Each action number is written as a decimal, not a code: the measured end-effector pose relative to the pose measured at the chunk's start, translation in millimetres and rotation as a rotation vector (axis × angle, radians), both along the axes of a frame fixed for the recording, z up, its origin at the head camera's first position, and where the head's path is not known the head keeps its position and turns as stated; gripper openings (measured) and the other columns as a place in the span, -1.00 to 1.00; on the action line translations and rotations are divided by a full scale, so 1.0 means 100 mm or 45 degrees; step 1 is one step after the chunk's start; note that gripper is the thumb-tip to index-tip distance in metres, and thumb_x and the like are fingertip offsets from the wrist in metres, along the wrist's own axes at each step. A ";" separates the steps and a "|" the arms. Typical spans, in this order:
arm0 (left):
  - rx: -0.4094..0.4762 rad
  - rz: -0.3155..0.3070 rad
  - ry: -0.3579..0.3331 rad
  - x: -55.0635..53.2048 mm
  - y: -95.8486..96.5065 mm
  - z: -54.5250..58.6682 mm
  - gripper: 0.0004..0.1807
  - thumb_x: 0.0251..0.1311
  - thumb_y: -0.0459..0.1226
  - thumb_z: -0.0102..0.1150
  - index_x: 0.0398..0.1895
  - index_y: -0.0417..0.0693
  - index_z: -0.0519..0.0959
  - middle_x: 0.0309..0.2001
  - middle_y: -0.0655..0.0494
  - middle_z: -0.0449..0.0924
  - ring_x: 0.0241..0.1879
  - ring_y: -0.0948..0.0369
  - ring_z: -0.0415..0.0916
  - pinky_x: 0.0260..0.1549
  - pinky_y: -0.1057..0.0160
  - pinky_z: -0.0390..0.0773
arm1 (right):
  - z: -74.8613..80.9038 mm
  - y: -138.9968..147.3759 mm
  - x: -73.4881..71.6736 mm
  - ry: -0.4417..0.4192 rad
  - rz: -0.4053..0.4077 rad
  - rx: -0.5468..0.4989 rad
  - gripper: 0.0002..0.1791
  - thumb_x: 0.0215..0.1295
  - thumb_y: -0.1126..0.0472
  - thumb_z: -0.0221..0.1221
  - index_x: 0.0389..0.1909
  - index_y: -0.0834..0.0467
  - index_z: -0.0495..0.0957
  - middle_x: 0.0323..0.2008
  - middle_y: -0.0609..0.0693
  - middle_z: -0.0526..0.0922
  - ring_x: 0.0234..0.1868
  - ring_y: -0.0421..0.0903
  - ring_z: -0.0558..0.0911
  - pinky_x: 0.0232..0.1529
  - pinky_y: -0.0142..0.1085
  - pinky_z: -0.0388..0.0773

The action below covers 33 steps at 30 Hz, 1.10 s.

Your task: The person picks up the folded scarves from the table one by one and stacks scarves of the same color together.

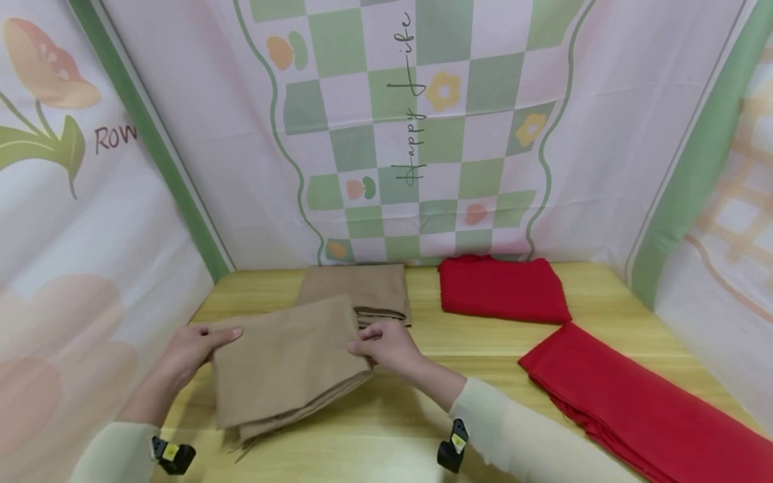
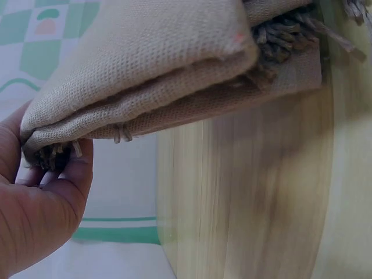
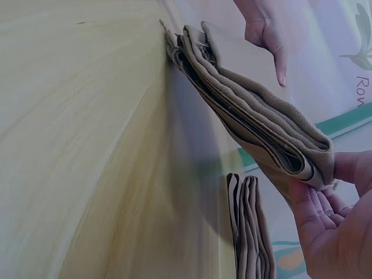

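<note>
A folded tan cloth [image 1: 284, 365] is held up between both hands, tilted above the wooden table. My left hand [image 1: 192, 347] grips its left edge, thumb on top and fingers underneath. On the opposite side my right hand [image 1: 386, 345] pinches the right edge between thumb and fingers. Several stacked layers of the tan cloth [image 3: 256, 107] show in the right wrist view, and frayed threads stick out at its folds in the left wrist view. Behind it lies a second folded tan cloth [image 1: 362, 285], partly covered by the held one in the head view.
A folded red cloth [image 1: 501, 288] lies at the back right of the wooden table [image 1: 471, 342]. Another, longer red cloth [image 1: 646, 402] stretches along the right side. Printed fabric curtains [image 1: 199, 100] stand around the back and both sides.
</note>
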<state>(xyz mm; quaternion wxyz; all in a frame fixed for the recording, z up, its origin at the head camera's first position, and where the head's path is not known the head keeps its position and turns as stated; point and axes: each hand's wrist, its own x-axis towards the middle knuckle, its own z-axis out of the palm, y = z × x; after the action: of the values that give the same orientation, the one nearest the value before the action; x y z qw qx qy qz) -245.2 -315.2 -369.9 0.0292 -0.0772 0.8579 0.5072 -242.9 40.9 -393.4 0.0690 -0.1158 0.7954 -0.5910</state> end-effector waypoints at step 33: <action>0.003 -0.074 0.011 -0.20 0.36 0.08 -0.56 0.11 -0.01 0.39 -0.44 -0.19 0.47 -0.52 0.12 0.46 -0.49 0.21 0.40 -0.46 0.23 0.49 | 0.04 0.41 0.17 -0.191 0.006 -0.176 -0.80 0.15 0.30 0.36 -0.32 0.35 0.59 -0.40 0.00 0.61 -0.47 -0.16 0.59 -0.34 -0.25 0.63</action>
<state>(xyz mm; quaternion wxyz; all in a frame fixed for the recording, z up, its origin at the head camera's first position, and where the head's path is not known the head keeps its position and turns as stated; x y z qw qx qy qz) -264.9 -279.6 -362.3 0.0402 -0.0501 0.8594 0.5073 -226.3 81.6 -388.9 0.1215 -0.0776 0.7450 -0.6513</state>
